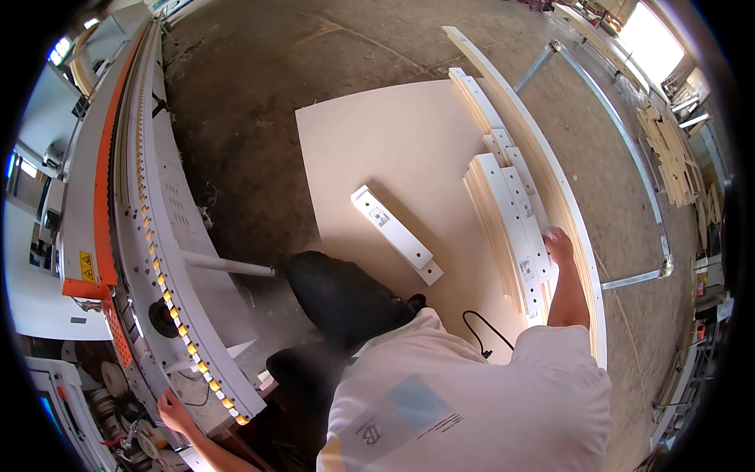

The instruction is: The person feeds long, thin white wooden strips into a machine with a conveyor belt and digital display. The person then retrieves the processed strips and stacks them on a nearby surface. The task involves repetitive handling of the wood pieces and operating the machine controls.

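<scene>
My right hand is at the outer edge of a stack of white drilled strips, its fingers curled against a strip. Several of these strips carry round holes and printed labels, and their layered edges look pale like wood. My left hand is low on the left, at the near end of the long machine. Its fingers are bent near the machine's edge, and what they hold, if anything, is hidden. Apart from the stack, one white strip with holes and a label lies at an angle on a large pale sheet.
A long curved-looking white-topped stack runs along the right of the sheet. Beyond it stands a metal frame. A black cable lies near my body. The machine has yellow rollers and an orange cover.
</scene>
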Demonstrator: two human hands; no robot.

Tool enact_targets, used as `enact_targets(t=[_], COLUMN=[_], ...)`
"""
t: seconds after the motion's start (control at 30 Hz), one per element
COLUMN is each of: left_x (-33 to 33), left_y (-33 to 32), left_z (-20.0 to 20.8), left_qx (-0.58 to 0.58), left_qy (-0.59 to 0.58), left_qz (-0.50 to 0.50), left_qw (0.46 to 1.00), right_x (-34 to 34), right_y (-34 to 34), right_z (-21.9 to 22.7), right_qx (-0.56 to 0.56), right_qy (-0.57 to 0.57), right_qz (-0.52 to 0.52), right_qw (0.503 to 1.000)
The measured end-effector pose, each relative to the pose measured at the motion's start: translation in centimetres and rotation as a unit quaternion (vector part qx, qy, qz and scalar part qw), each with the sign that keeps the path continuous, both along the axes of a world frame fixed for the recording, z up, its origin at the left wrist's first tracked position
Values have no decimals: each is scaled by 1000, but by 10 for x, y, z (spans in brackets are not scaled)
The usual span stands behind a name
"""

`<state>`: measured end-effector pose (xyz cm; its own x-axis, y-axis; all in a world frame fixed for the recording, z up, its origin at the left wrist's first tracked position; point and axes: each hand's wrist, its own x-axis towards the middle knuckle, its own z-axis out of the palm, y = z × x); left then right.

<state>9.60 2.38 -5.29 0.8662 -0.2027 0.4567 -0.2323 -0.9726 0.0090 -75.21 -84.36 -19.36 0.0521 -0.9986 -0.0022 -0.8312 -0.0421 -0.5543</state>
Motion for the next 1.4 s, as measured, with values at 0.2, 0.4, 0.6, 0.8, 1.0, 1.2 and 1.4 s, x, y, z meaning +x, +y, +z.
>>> enact_targets(t=[0.2,0.4,0.6,0.8,1.0,1.2,1.4], left_x=[-9,-12,-4,-11,-6,-11,-10], left_y=[3,0,2,1,6,-3,-7], left_z=[12,16,14,15,9,12,12], left_qx=[-1,2,-3,-4,4,-31,-27], left_qy=[-17,-10,20,16,16,0,-6], left_qz=[-8,-8,-8,-3,-10,-44,-52], left_qw=[1000,1000,1000,1000,1000,999,998], right_x=[72,114,34,38,46,30,20], right_y=[25,97,119,152,176,181,181], right_z=[37,110,64,92,62,22,-10], right_qx=[-62,64,100,370,444,404,328], right_qy=[68,118,99,-37,-285,-492,-584], right_qz=[-27,-104,-68,-195,-229,-200,-199], right_qw=[995,986,988,908,818,745,715])
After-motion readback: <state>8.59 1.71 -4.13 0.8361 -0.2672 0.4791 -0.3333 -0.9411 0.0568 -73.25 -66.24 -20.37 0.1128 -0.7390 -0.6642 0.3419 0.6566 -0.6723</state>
